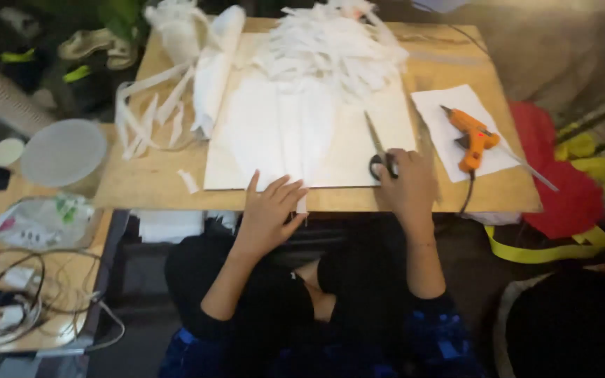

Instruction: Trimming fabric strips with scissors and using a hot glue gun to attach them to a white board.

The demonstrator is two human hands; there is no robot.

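Wooden board (176, 189) bears white sheet (274, 140); left hand (271, 210) flat, right hand (407, 185) grips scissors (379, 150).

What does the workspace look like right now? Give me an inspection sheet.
Surface: wooden board used as a tabletop.
Job's things: white sheet under a heap of white strips; scissors.
Clutter: loose strips at the left; orange glue gun on white paper.
Grippers: left hand flat on the sheet's near edge; right hand on the scissors' handles.
Cables: glue gun cord drops over the near edge; tangled wires on the side table.
Surroundings: round lid, red and yellow fabric.
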